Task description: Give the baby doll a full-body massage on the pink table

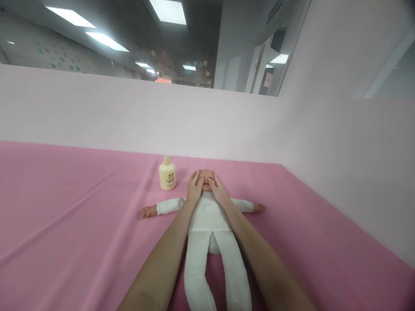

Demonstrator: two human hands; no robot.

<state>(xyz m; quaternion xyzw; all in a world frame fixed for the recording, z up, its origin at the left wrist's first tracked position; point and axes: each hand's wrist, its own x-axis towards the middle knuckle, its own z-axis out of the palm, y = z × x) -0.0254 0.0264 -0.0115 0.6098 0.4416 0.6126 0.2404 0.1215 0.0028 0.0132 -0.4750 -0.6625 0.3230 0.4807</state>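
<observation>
Doll (209,211) lies on its back on the pink table (81,224), arms out to both sides, legs toward the camera; dressed in a white suit, head (205,178) at the far end near the pale wall (129,116). Left hand (195,186) lies flat on the left side of the doll's face, fingers together and pointing away; right hand (218,188) mirrors it on the right side; thumbs meet near the middle of the face, over the mouth or nose area, too small to tell which. Neither hand pinches anything, both lie open and pressed to the face. Cream lotion bottle (167,174) stands upright just left of the head, apart from the left hand, cap on as far as I can tell.

Looks like a face rub with both thumbs; to do it well: keep pressure light and even on both sides, stroke from the centre outward over the cheeks, keep thumbs off the eyes, keep the palms cradling the head so it doesn't roll; forearms clear of the doll's arms.
</observation>
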